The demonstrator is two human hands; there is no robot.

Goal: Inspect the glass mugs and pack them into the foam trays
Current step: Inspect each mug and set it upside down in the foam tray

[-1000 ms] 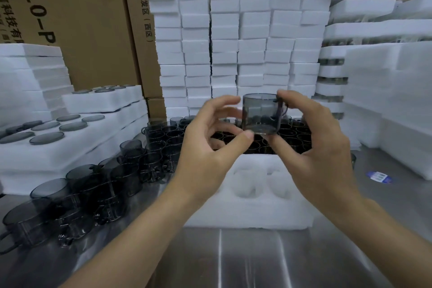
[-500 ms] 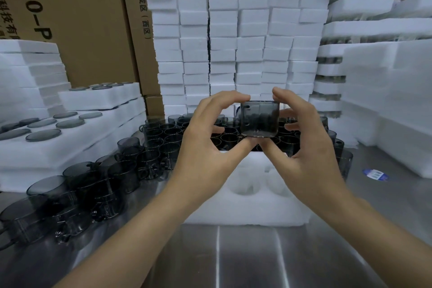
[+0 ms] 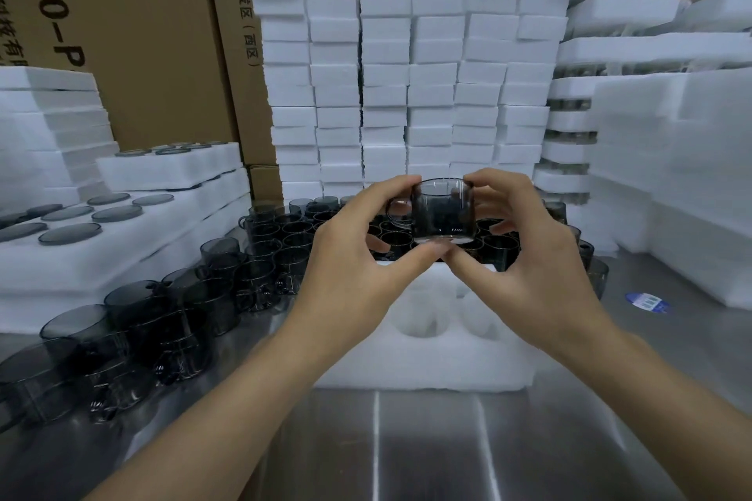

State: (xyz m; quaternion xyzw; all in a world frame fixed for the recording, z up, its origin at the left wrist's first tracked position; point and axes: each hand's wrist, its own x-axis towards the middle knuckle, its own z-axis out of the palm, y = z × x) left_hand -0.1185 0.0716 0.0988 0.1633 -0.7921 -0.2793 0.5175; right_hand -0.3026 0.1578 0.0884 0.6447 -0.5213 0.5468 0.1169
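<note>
Steel tabletop (image 3: 407,451) shows between my forearms; foam stacks (image 3: 386,73) wall the back and both sides. I hold the smoked glass mug (image 3: 443,216) upright above the foam tray (image 3: 427,366), pinched between left hand (image 3: 350,277) and right hand (image 3: 529,268), thumbs under its base, forefingers on the rim, handle pointing left. Loose mugs (image 3: 260,256) behind are partly hidden.

The steel table (image 3: 427,456) (brushed, streaked with reflected light) carries a white foam tray (image 3: 439,362) at its middle, round pockets facing up. Smoky glass mugs (image 3: 171,313) crowd the surface from 8 to 10 o'clock and run in rows at 12 o'clock, behind the tray. Foam stacks (image 3: 675,224) stand at 9 and 3 o'clock, and a blue-and-white sticker (image 3: 647,302) lies at 3 o'clock.
</note>
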